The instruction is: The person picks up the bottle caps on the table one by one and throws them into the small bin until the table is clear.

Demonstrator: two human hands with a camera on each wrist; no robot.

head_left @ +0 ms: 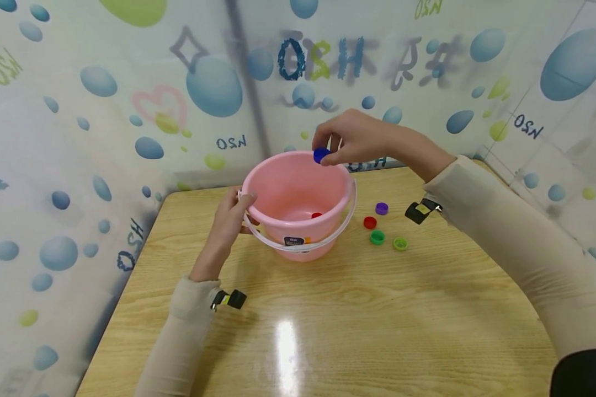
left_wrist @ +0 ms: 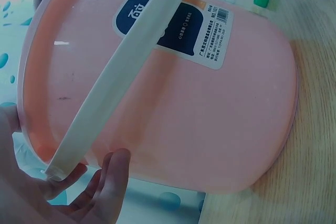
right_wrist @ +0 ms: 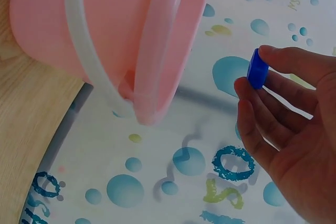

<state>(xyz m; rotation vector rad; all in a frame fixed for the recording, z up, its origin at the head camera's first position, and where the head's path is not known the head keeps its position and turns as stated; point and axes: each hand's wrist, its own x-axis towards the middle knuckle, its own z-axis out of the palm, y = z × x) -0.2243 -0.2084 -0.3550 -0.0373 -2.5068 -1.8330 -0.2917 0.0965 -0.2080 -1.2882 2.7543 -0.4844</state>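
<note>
A pink bucket (head_left: pixel 288 179) with a white handle (head_left: pixel 323 241) stands upright on the wooden table. My left hand (head_left: pixel 223 223) grips its left rim, thumb over the edge and fingers against the outer wall. Above the far right part of the rim, my right hand (head_left: pixel 360 135) pinches a blue bottle cap (head_left: pixel 320 155) between thumb and fingertips. The right wrist view shows this blue cap (right_wrist: pixel 257 70) apart from the bucket. Inside, a red cap (head_left: pixel 316 215) lies on the bottom, partly hidden by the near rim.
To the bucket's right lie a purple cap (head_left: pixel 381 208), a red cap (head_left: pixel 370 223), a green cap (head_left: pixel 377 237) and a yellow-green cap (head_left: pixel 400 243). Behind the table (head_left: pixel 347 325) hangs a patterned sheet (head_left: pixel 218 88), with more of it at both sides.
</note>
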